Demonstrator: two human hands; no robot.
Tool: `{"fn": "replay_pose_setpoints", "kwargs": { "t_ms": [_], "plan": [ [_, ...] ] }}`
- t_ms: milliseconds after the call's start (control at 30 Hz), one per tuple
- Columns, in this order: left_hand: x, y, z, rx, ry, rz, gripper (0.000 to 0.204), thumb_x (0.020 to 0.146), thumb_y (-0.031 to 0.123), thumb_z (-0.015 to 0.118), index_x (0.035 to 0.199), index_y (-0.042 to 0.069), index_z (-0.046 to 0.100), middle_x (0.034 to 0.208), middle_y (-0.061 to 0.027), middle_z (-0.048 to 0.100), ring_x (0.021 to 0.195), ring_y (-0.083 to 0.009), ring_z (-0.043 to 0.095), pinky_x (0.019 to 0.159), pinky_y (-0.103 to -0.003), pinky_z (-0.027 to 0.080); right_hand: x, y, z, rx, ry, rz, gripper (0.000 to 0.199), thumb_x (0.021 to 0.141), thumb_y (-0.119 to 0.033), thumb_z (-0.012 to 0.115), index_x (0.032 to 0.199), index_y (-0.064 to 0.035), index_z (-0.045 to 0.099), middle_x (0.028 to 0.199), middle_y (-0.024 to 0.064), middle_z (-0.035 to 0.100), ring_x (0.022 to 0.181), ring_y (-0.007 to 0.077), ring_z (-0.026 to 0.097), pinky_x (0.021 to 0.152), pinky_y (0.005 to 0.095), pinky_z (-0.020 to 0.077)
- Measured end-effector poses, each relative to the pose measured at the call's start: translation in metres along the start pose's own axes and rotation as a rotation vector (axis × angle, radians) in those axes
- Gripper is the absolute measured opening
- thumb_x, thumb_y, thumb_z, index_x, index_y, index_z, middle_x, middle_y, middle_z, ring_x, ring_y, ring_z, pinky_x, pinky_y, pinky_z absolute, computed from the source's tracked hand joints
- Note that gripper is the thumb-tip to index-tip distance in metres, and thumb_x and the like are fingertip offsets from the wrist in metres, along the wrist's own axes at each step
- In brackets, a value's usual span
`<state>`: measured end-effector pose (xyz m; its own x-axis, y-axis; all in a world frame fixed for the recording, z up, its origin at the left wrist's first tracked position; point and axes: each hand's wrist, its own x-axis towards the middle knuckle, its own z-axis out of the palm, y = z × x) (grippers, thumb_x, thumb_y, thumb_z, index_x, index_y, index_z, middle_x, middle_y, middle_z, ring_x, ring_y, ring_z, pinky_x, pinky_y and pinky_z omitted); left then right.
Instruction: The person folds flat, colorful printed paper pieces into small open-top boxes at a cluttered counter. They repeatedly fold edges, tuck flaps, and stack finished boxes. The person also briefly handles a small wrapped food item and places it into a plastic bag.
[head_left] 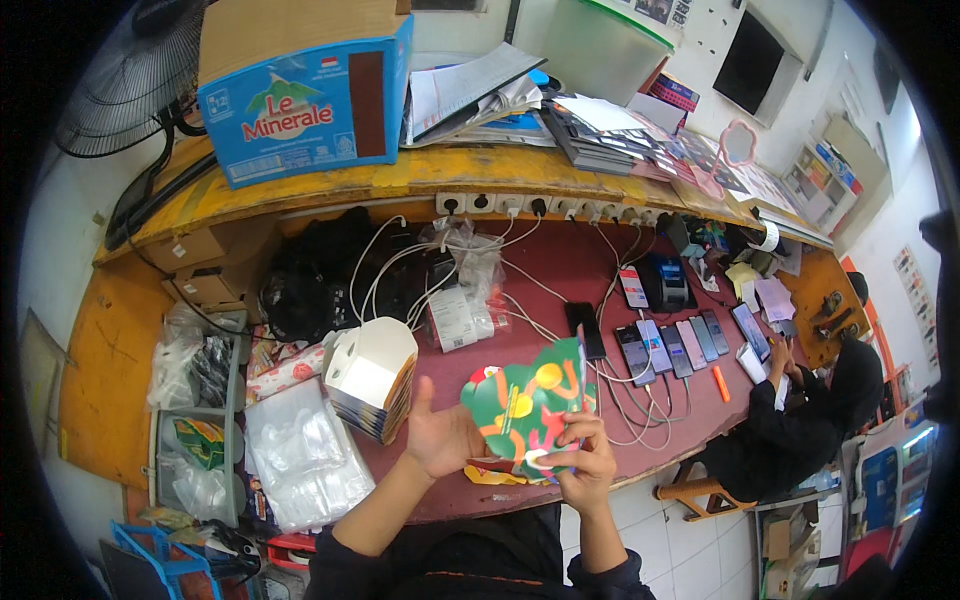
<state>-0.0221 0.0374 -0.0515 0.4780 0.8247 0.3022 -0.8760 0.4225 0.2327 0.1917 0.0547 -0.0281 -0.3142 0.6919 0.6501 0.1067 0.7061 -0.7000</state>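
Note:
A green sheet of printed card (pixel 525 400) with red, yellow and pink shapes is held up in front of me, over the near edge of the desk. My right hand (pixel 583 465) grips its lower right side, thumb on the front. To its left, my left hand (pixel 440 432) has the thumb raised and the fingers stretched toward the card's left edge; whether the fingertips touch it is hard to see. Under the card, on the desk edge, lies a yellow and red printed piece (pixel 497 476). Close by on the left stands a stack of nested paper boxes (pixel 372 375), white inside.
Clear plastic bags (pixel 305 455) lie left of the boxes, by a grey bin (pixel 195 460). White cables (pixel 520 318) run from a socket row (pixel 535 206) to several phones (pixel 655 345) on the red desk (pixel 480 385). At right, another person (pixel 815 415) sits handling a phone.

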Motion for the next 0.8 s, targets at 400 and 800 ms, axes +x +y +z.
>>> {"fn": "replay_pose_setpoints", "kwargs": {
  "t_ms": [400, 800],
  "plan": [
    [-0.007, -0.026, 0.038, 0.556, 0.769, 0.175, 0.03, 0.095, 0.023, 0.05, 0.11, -0.002, 0.057, 0.102, -0.0073, 0.064, 0.094, -0.013, 0.062, 0.081, -0.028, 0.049, 0.008, -0.02, 0.028, 0.06, 0.237, 0.174, 0.023, 0.062, -0.006, 0.075, 0.061, -0.0069, 0.052, 0.091, 0.0067, 0.05, 0.098, 0.0269, 0.049, 0.092, 0.0435, 0.0358],
    [-0.044, -0.023, 0.021, 0.196, 0.208, 0.219, 0.042, 0.091, 0.014, 0.04, 0.131, -0.001, 0.04, 0.125, -0.0143, 0.053, 0.114, -0.0254, 0.053, 0.099, -0.04, 0.041, 0.004, -0.022, 0.054, 0.455, 0.015, 0.249, 0.025, 0.089, -0.029, 0.054, 0.092, -0.0042, 0.05, 0.117, 0.0132, 0.037, 0.114, 0.0249, 0.037, 0.1, 0.0391, 0.027]
  ]
}}
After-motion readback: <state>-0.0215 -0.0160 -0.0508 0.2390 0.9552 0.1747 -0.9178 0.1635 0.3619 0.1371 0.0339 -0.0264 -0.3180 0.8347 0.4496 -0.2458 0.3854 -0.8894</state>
